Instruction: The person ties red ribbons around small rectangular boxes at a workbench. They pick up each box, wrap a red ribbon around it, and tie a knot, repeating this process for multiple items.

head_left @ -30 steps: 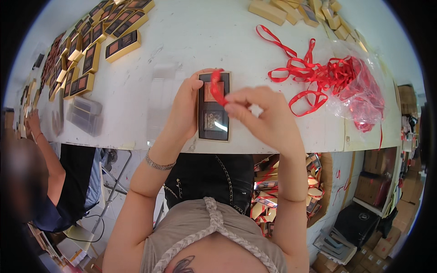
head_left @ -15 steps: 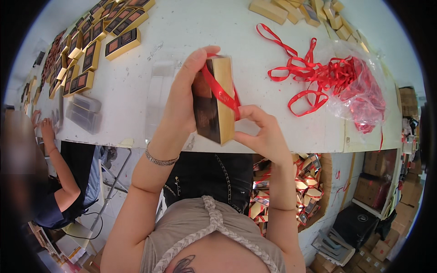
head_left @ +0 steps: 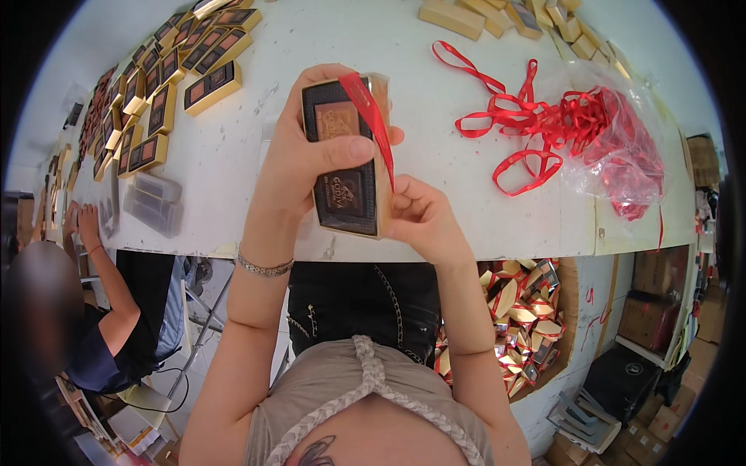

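My left hand (head_left: pixel 284 167) grips a flat box of chocolates (head_left: pixel 342 206) above the table, thumb lying across its front. The box has gold sides, a dark front with brown squares and a clear cover. A red ribbon (head_left: pixel 367 109) slants over its upper corner and down along the right edge. At that edge, the curled fingers of my right hand (head_left: pixel 423 221) pinch the ribbon's lower end, close against the box's side. What lies between those fingertips is partly hidden.
Red ribbon loops (head_left: pixel 536 124) spill from a clear plastic bag (head_left: pixel 622 151) at right. Gold-sided boxes (head_left: pixel 210 85) crowd the far left, near clear plastic covers (head_left: pixel 153 203). Gold boxes (head_left: pixel 451 19) lie far right. Below the table, a carton (head_left: pixel 567 311) holds ribboned boxes. A co-worker (head_left: pixel 116 330) sits left.
The box has turned so its dark front faces me, and it has shifted slightly left and up. My left thumb now crosses the front. My right hand stays at the ribbon by the right edge.
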`<state>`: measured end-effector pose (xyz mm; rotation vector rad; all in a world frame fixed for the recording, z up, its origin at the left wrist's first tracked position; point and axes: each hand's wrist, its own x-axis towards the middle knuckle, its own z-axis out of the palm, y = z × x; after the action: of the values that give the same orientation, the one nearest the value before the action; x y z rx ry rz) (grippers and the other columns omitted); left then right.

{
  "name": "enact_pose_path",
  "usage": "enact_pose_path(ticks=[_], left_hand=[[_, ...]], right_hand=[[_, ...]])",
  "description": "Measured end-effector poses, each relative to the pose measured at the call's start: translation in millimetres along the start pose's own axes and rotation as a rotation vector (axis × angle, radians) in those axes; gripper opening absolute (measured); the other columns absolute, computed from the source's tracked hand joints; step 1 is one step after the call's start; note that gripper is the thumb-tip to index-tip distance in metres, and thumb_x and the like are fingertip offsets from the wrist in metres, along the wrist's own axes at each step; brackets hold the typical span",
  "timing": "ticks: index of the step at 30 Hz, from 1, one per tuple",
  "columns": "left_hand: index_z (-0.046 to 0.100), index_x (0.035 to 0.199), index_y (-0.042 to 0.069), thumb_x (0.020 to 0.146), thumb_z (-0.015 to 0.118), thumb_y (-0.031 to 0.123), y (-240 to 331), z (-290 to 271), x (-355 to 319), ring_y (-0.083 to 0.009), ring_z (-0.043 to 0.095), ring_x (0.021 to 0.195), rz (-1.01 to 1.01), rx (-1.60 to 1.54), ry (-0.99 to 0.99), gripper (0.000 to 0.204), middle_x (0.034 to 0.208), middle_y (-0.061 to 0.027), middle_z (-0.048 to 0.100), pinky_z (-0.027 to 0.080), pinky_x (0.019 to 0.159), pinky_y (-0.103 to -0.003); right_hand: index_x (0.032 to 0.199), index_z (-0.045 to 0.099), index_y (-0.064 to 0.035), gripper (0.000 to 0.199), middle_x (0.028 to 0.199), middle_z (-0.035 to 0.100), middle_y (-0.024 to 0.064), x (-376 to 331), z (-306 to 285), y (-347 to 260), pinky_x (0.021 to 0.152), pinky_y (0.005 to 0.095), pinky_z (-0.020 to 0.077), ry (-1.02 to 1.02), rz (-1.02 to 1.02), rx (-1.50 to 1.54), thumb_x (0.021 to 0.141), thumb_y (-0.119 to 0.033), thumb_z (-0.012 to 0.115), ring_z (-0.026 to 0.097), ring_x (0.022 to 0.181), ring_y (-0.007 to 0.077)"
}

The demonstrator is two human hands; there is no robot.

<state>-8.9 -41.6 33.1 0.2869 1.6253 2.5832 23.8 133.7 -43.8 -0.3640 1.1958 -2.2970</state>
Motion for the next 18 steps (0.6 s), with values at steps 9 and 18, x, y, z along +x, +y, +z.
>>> enact_pose_path(ticks=[9,18], left_hand=[[0.051,0.116,0.000,0.083,0.061,0.026,-12,20,23,-0.0188,0.059,0.098,-0.053,-0.258,0.296,0.043,0.108,-0.0142,0.059,0.053,0.079,-0.033],[0.036,0.114,-0.001,0.072,0.074,0.007,-46,16,48,-0.0141,0.056,0.081,0.254,-0.143,0.617,0.057,0.096,-0.0108,0.052,0.051,0.068,-0.027]], right_hand=[[0.086,0.066,-0.0005,0.006,0.093,0.065,0.0065,15,-1,-8,0.085,0.0309,0.0443,0.098,-0.369,-0.091,0.084,-0.005,0.064,0.057,0.091,0.0149],[0.101,0.060,-0.0111,0.019,0.102,0.060,-0.0007,25,17,20,0.080,0.0302,0.0418,0.136,-0.086,0.656,0.090,-0.027,0.059,0.053,0.093,0.0112]])
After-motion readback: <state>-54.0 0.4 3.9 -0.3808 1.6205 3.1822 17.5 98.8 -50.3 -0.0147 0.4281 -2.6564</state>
